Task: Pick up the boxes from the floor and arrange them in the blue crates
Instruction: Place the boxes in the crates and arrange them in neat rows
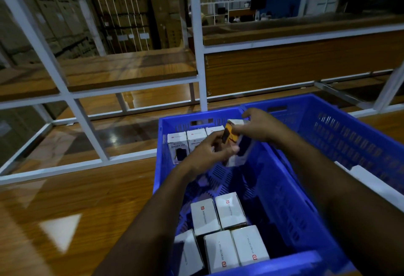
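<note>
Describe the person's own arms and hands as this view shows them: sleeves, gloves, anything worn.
Both forearms are bare right down to the bottom edge of the picture, with no sleeve in view. The left hand and the right hand wear no gloves. No watch, band or ring shows on either wrist or on the fingers, though the picture is somewhat blurred.

Two bare forearms come into the head view from the bottom edge, with no sleeve visible on either one right up to the frame's border. The left hand (206,151) and the right hand (261,128) are both uncovered: I see no gloves. No ring, watch or band shows on the fingers or wrists, though motion blur softens the finer detail. The fingernails look short where they catch the light.
</note>
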